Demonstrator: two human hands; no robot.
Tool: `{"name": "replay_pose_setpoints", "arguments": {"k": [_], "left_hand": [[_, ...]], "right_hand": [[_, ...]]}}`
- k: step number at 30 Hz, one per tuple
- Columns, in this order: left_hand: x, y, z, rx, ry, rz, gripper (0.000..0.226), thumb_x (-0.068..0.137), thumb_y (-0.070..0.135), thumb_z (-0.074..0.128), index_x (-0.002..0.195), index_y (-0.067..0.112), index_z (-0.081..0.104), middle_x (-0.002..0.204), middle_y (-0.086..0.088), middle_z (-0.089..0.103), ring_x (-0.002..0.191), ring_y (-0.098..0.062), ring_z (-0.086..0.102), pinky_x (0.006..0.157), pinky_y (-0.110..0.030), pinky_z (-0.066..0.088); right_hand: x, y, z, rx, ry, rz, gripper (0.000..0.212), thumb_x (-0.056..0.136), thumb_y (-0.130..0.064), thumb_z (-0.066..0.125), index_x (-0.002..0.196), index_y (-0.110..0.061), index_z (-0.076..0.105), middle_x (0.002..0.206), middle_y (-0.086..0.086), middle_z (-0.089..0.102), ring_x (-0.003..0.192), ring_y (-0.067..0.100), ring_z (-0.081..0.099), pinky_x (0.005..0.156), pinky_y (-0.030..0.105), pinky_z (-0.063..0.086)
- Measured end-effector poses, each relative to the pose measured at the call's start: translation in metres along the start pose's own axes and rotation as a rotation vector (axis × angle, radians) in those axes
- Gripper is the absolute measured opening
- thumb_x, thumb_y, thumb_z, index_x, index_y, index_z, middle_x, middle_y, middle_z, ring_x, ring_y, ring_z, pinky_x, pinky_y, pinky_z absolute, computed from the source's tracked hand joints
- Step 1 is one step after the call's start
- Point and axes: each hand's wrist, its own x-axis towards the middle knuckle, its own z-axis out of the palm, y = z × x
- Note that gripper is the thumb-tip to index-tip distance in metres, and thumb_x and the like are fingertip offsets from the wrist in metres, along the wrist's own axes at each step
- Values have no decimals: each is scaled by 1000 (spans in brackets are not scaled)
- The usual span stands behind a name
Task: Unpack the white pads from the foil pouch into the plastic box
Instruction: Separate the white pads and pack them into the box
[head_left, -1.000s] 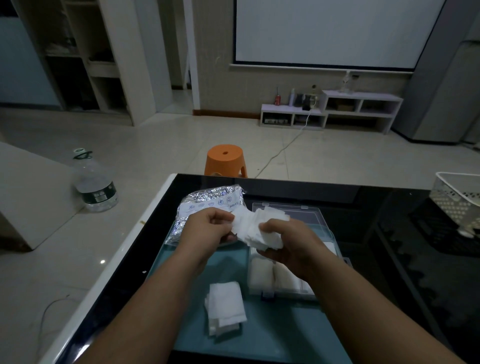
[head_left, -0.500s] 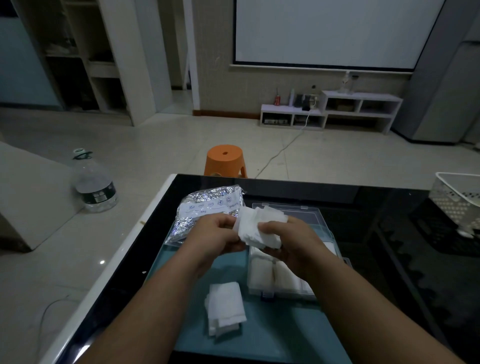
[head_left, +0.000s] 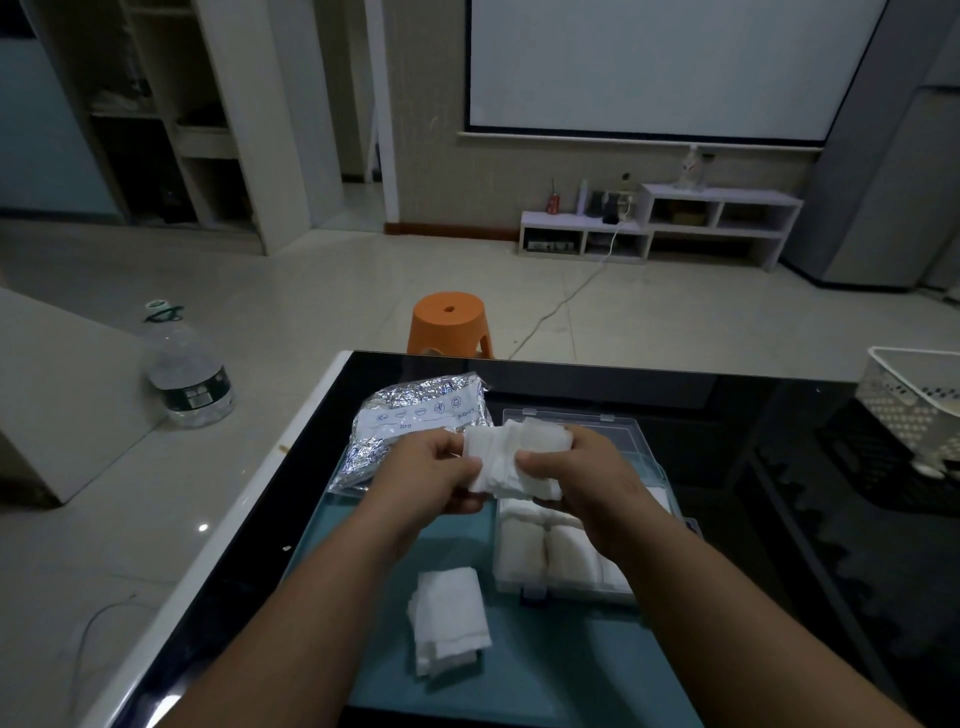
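From the head camera, both hands are meeting over the middle of the black table (head_left: 779, 467), a little above its top. The left hand (head_left: 431, 473) is pinching the left end of a bundle of white pads (head_left: 511, 460), with the thumb on top and the fingers curled underneath. The right hand (head_left: 587, 478) is grasping the right end of the same bundle, its thumb pressing on the near face and its fingers wrapping round the far side. The bundle is stretching between the two grips, touching both hands, and is hanging just above the far left part of the plastic box (head_left: 571, 590).

The box is lying open on a teal mat (head_left: 519, 675), to the right of centre, and more pads (head_left: 540, 545) are sitting in rows inside its near half. The foil pouch (head_left: 415, 421) is lying crumpled on the table to the far left of the hands, just beyond the left knuckles, with its printed label facing up. A loose stack of pads (head_left: 449, 621) is resting on the mat near the person, to the left of the box and apart from it.

Beyond the table an orange stool (head_left: 449, 322) is standing on the tiled floor, a large water bottle (head_left: 187, 374) is standing at the far left, and a white basket (head_left: 914, 395) is sitting at the table's right edge.
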Motion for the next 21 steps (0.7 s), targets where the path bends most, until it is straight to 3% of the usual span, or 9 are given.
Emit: {"name": "replay_pose_setpoints", "arguments": {"k": [4, 8, 11, 16, 21], "left_hand": [[0, -1, 0, 44, 39, 18, 8, 87, -4, 60, 94, -5, 64, 88, -18, 67, 64, -23, 65, 59, -30, 58], [-3, 2, 2, 31, -12, 37, 14, 85, -4, 62, 97, 2, 67, 73, -15, 67, 58, -22, 64, 63, -36, 59], [-7, 5, 2, -5, -96, 27, 16, 86, -3, 63, 101, 3, 66, 81, -17, 69, 66, -22, 67, 65, -34, 59], [-8, 10, 3, -186, -143, -69, 23, 87, -10, 47, 98, -1, 65, 78, -16, 70, 64, -21, 68, 56, -31, 57], [-9, 6, 5, -115, -153, -21, 13, 88, -3, 61, 102, -1, 63, 85, -15, 70, 69, -20, 70, 59, -29, 57]], "right_hand": [[0, -2, -5, 13, -12, -55, 29, 83, -6, 70, 110, -9, 61, 106, 13, 66, 97, 29, 65, 79, 37, 58], [0, -3, -2, -38, -51, -61, 34, 82, -9, 73, 114, -10, 62, 109, 11, 67, 100, 28, 66, 86, 42, 58], [0, -1, 0, -62, -17, -72, 37, 81, -9, 74, 116, -8, 63, 106, 10, 69, 96, 25, 67, 77, 35, 59], [-1, -1, -1, -112, 45, -99, 37, 81, -11, 76, 114, -11, 61, 104, 5, 68, 92, 20, 67, 64, 23, 52], [-2, 0, 1, -187, 48, -166, 30, 90, -13, 66, 119, -9, 63, 109, 8, 70, 90, 18, 69, 66, 23, 54]]}}
